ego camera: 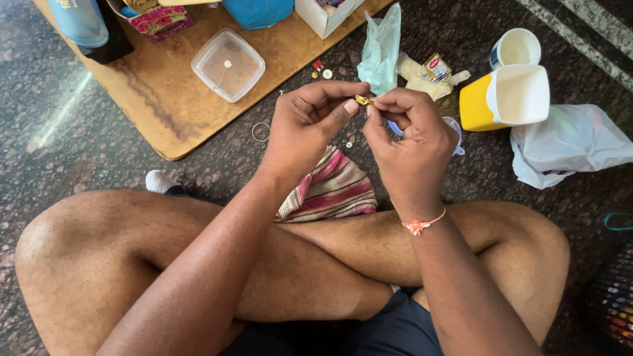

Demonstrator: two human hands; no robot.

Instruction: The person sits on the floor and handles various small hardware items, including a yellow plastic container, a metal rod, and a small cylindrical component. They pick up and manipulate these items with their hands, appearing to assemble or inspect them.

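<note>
the little gold piece (363, 100) pinched between both hands is too small to make out; fingertips cover most of it; blue tub (258, 11), white box (326, 14) and blue bottle (80, 20) get chopped by the top edge; tiny bits (322, 69) on the wooden board (165, 112) are anyone's guess

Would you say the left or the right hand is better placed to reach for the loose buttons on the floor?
Probably the left. Both hands pinch the small gold piece, but the left hand sits closer to the buttons near the board's edge; the right hand is farther away.

Both hands (359, 125) raised, fingertips pinched together
</note>
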